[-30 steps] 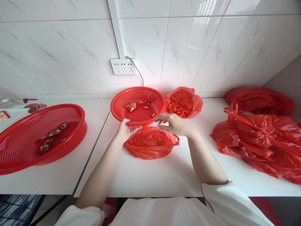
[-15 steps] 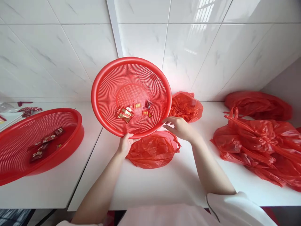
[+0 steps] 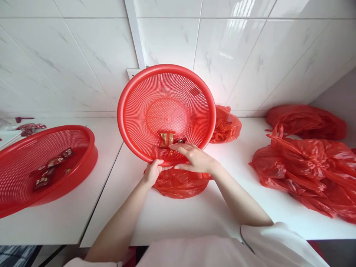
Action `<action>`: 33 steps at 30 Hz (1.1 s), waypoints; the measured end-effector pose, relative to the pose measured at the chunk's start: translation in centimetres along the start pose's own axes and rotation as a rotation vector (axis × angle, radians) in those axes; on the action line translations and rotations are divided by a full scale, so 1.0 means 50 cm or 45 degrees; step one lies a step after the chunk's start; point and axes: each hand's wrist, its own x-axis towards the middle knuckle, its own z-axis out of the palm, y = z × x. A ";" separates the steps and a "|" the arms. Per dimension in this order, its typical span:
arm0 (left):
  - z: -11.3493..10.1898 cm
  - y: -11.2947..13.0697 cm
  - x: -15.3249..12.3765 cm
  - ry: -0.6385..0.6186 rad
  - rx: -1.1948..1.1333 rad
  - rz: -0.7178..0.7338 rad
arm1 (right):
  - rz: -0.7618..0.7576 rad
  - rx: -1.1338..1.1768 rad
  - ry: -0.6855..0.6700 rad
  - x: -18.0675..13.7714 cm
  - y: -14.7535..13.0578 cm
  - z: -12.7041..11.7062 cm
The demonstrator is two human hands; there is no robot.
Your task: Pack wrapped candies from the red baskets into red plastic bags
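A round red plastic colander [image 3: 167,87] is tilted up with its open side facing me. My left hand [image 3: 154,172] grips its near rim, thumb over the edge. Inside, by the lower wall, lie a gold-and-red wrapped packet [image 3: 167,140] and small dark and red wrapped pieces, partly hidden. My right hand [image 3: 196,158] reaches over the near rim, fingers stretched out over the small pieces and thumb apart outside the rim. Just below the colander, an opened red plastic bag [image 3: 182,185] sits on the white table; its mouth is mostly covered.
To the left stands another red colander [image 3: 93,148] with several wrapped packets [image 3: 55,161]. A crumpled red bag [image 3: 226,126] lies behind on the right. Tied red bags [image 3: 308,167] and a further red bag [image 3: 306,120] fill the right side. A tiled wall [image 3: 236,74] closes the back.
My right hand has moved left from beside the colander to over its near rim. The colander has shifted right in view, and the packets inside have slid toward the near rim.
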 end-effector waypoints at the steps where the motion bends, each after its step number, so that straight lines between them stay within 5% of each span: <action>1: 0.002 0.001 -0.001 -0.002 0.005 -0.016 | -0.007 0.004 -0.033 0.001 -0.001 0.006; 6: 0.003 0.002 -0.004 0.033 0.069 0.017 | 0.046 0.039 -0.056 0.008 -0.005 0.035; 12: -0.014 -0.011 0.001 0.045 0.090 0.020 | 0.028 0.011 0.125 0.014 -0.006 0.058; 16: -0.020 -0.021 0.006 0.137 0.194 0.043 | 0.041 0.003 -0.004 0.015 -0.005 0.071; 27: -0.023 -0.002 0.018 0.099 0.110 0.155 | 0.121 0.406 -0.107 -0.002 -0.019 -0.003; 33: -0.021 0.000 0.021 0.143 0.069 0.163 | 0.008 0.275 -0.038 -0.004 -0.009 0.011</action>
